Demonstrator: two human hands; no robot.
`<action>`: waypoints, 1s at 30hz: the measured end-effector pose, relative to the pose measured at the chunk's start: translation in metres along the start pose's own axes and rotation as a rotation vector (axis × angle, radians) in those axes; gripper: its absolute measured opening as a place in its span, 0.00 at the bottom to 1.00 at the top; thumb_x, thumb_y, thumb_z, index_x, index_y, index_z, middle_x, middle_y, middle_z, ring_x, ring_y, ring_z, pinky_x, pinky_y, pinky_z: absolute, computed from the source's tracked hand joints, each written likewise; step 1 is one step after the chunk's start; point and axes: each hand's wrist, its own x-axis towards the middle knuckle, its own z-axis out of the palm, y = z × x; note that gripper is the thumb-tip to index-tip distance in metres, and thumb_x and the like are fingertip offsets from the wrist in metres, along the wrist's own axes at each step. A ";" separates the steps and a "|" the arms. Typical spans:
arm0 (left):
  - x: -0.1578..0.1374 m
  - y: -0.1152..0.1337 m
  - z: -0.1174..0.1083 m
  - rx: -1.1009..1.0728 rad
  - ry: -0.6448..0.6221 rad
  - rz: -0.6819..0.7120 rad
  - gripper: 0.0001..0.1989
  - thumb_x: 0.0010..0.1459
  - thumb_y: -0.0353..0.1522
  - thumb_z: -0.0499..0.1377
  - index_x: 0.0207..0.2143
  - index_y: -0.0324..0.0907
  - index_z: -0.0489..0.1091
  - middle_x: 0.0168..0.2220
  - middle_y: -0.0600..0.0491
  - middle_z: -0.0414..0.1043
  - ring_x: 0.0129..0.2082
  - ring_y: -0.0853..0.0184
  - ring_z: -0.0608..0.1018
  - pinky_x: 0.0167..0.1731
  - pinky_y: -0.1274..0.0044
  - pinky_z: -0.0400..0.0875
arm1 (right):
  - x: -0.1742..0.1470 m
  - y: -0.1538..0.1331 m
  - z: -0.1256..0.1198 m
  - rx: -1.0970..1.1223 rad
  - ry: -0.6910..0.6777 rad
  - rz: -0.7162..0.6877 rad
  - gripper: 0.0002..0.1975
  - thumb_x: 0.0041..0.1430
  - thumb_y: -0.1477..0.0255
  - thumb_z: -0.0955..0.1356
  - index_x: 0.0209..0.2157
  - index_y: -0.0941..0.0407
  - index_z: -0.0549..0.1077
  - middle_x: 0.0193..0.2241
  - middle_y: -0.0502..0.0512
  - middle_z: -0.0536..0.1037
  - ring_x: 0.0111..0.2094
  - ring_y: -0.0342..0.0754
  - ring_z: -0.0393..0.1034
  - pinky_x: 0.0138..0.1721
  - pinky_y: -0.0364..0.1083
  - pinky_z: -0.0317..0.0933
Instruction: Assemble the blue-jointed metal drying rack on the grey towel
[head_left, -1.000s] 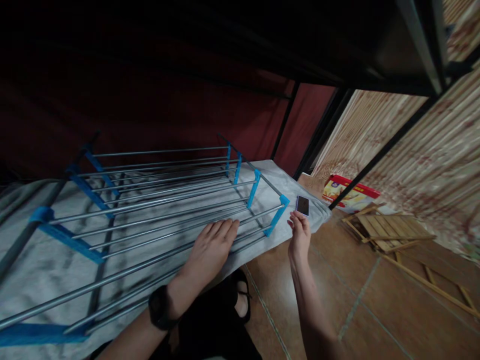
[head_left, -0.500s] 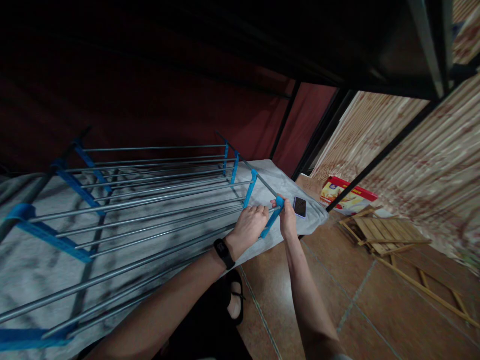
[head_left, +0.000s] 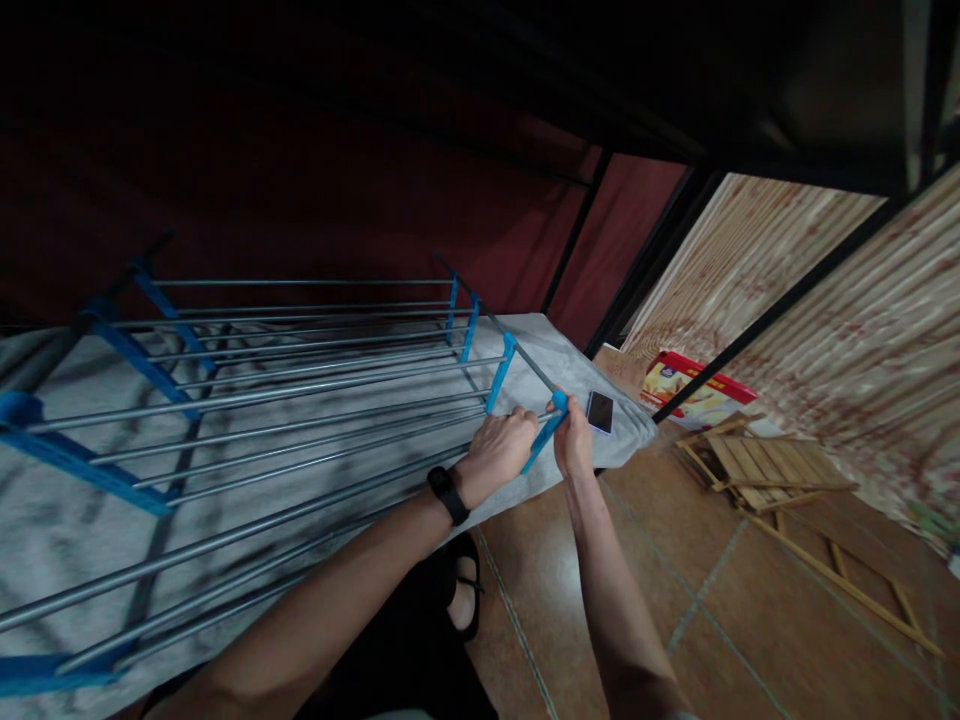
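Observation:
A rack of grey metal tubes [head_left: 322,508] joined by blue plastic brackets [head_left: 142,370] lies across a grey cloth [head_left: 547,338]. My left hand [head_left: 501,443], with a black band on its wrist, is closed around the right end of a tube. Beside it, my right hand [head_left: 574,440] grips the blue plastic bracket [head_left: 544,440] at the rack's near right corner, thumb and fingers near its top. The tube's end meets this bracket between my hands; whether it is fully inside cannot be seen.
A phone [head_left: 600,411] lies on the cloth right of my hands. A dark overhead structure [head_left: 675,80] spans the top, with a black post [head_left: 780,290] at right. On the tiled floor are a red and yellow box [head_left: 694,390] and a folded wooden item [head_left: 787,465].
Both hands keep their grips, with only slight shifts. The rack's left end sits a little further left and higher in view, and the camera has turned slightly.

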 end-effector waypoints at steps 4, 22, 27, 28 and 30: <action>0.000 -0.005 0.005 -0.042 0.045 0.011 0.14 0.65 0.24 0.47 0.46 0.38 0.70 0.43 0.46 0.76 0.41 0.60 0.80 0.42 0.71 0.73 | -0.002 0.004 0.001 0.022 -0.011 -0.035 0.30 0.58 0.44 0.64 0.40 0.57 0.79 0.28 0.51 0.75 0.35 0.48 0.69 0.46 0.49 0.62; -0.003 0.003 -0.003 0.007 -0.027 -0.028 0.18 0.68 0.25 0.43 0.50 0.37 0.70 0.46 0.43 0.75 0.42 0.60 0.81 0.42 0.70 0.74 | -0.008 0.007 0.005 0.084 -0.003 -0.044 0.30 0.57 0.45 0.66 0.44 0.57 0.77 0.28 0.49 0.74 0.34 0.46 0.67 0.48 0.49 0.60; -0.001 0.003 -0.003 -0.047 -0.013 -0.039 0.18 0.67 0.24 0.44 0.47 0.37 0.72 0.43 0.42 0.77 0.41 0.59 0.81 0.42 0.69 0.75 | -0.010 0.008 0.005 0.083 -0.008 -0.044 0.30 0.59 0.46 0.65 0.45 0.57 0.77 0.28 0.49 0.74 0.34 0.47 0.67 0.46 0.48 0.61; -0.001 0.003 -0.003 -0.058 -0.013 -0.042 0.17 0.66 0.24 0.45 0.46 0.37 0.72 0.43 0.42 0.77 0.42 0.59 0.81 0.42 0.69 0.75 | -0.011 0.008 0.005 0.081 -0.011 -0.045 0.29 0.59 0.46 0.65 0.45 0.58 0.77 0.28 0.49 0.74 0.34 0.47 0.68 0.46 0.48 0.61; 0.000 0.003 -0.003 -0.075 -0.013 -0.045 0.16 0.65 0.23 0.46 0.45 0.37 0.73 0.43 0.42 0.77 0.42 0.59 0.81 0.43 0.69 0.75 | -0.011 0.007 0.005 0.063 -0.008 -0.056 0.29 0.60 0.46 0.64 0.45 0.57 0.77 0.29 0.50 0.74 0.35 0.47 0.68 0.47 0.49 0.62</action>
